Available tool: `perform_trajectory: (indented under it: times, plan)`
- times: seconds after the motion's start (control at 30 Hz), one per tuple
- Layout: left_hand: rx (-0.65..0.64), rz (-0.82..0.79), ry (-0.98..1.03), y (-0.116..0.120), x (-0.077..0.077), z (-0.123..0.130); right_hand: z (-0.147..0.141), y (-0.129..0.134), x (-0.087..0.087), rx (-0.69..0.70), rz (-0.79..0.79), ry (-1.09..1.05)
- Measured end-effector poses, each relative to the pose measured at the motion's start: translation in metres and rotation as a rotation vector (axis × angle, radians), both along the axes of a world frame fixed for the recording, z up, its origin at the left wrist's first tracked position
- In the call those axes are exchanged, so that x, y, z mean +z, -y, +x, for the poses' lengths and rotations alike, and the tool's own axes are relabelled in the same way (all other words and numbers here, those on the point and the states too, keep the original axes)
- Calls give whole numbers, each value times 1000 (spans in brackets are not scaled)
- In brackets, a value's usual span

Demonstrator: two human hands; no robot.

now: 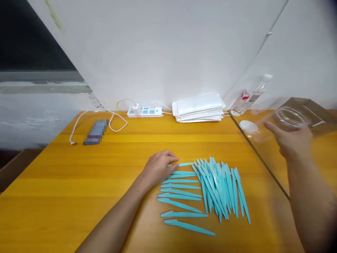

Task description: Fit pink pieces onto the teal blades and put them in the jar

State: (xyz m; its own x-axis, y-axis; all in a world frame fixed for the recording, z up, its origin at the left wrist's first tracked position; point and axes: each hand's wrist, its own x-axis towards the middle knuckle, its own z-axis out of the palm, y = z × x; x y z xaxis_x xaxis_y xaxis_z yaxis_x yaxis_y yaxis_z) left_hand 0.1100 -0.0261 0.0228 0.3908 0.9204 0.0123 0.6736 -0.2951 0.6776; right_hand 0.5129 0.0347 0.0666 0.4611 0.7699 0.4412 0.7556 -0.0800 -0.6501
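Note:
My left hand (pixel 161 166) rests on the wooden table, its thumb and fingers at the left end of the topmost blue stick (pixel 186 164) in a loose column. Below it lie several more flat blue sticks (pixel 188 228), roughly side by side. Just right of them is an overlapping pile of blue sticks (pixel 217 186), pointing mostly up and down. At the far right my right hand (pixel 293 138) is wrapped round a clear plastic container (pixel 292 117), held above the table and tilted; its outline is blurred.
At the back, a power strip (pixel 151 112) with white cables stands left of a stack of white packets (pixel 198 107). A phone (pixel 97 131) lies at left. Behind the container are a plastic bottle (pixel 249 98), a white lid (pixel 249 126) and a brown cardboard box (pixel 316 109).

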Motion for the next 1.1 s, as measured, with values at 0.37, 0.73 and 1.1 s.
perform_trajectory:
  times: [0.37, 0.73, 1.1]
  plan:
    - [91, 46, -92, -1, 28, -35, -204, 26, -14, 785, -143, -417]
    - [74, 85, -255, 50, 4, -63, -224, 46, -35, 686, -184, -379]
    - [198, 66, -238, 36, 24, -70, -228, 56, -40, 741, -107, -404]
